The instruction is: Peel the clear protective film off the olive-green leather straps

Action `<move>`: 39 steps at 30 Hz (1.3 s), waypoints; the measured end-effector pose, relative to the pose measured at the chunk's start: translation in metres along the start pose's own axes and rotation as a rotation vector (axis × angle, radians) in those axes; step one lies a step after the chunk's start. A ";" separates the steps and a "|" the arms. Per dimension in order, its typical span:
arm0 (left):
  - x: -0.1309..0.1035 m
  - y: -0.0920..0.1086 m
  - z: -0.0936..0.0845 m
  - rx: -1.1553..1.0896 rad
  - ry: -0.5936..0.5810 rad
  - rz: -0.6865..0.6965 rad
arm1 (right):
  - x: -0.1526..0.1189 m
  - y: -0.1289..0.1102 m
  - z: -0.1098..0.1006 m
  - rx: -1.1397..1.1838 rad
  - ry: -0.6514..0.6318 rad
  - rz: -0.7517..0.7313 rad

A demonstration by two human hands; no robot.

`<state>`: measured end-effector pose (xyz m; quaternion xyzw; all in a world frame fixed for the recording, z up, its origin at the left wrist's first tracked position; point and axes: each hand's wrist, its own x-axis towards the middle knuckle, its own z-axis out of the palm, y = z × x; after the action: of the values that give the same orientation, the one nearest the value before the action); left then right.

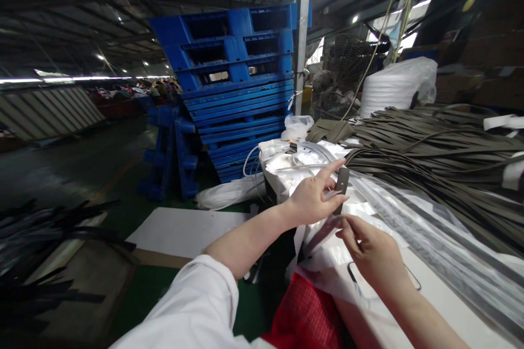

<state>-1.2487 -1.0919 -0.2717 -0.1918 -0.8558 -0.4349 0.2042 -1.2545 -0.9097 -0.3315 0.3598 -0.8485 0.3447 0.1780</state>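
White sleeve (192,305) is nearest the cam, w/ red checked cloth (307,311) beside it at bottom ctr. L hand (313,200) is out over the worktop (434,289): index straight, thumb bent across a short dark strap (343,181), other fingers curled, so strap looks held at the thumb. R hand (374,245) has thumb & index closed in a pinch at the strap's lower part; other fingers folded. Strap stands roughly upright btwn the hands, small pale dots near its top end; can't tell if the blurred strip running down-left below it is the same pc. For good handling: keep L thumb firm, R pinch light & near the edge, strap flat w/o twist, fingertips off the dots so they can be seen. Thin black cord (350,270) loops by the R forearm & could snag, so lift the wrist over it. Clear plastic strips (413,212) run along the R side, w/ a big heap of olive-grey straps (413,139) behind; loose ends could drag in. Bkgd: plastic-wrapped white roll (387,90), floor fan (347,62), metal post (304,27), tall stack of blue pallets (241,114). White sheet (184,232) lies on the floor, L of the worktop.
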 end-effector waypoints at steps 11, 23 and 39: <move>0.001 0.008 -0.005 0.045 0.124 0.056 | 0.009 -0.005 -0.009 -0.017 0.073 -0.030; 0.012 0.006 -0.024 -0.010 0.128 0.130 | 0.034 -0.014 -0.018 -0.075 0.159 -0.066; 0.008 0.013 -0.019 0.121 0.129 0.154 | 0.054 -0.016 -0.024 0.562 0.010 0.262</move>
<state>-1.2454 -1.0992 -0.2483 -0.2158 -0.8482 -0.3772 0.3029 -1.2787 -0.9273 -0.2780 0.2807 -0.7582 0.5878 0.0299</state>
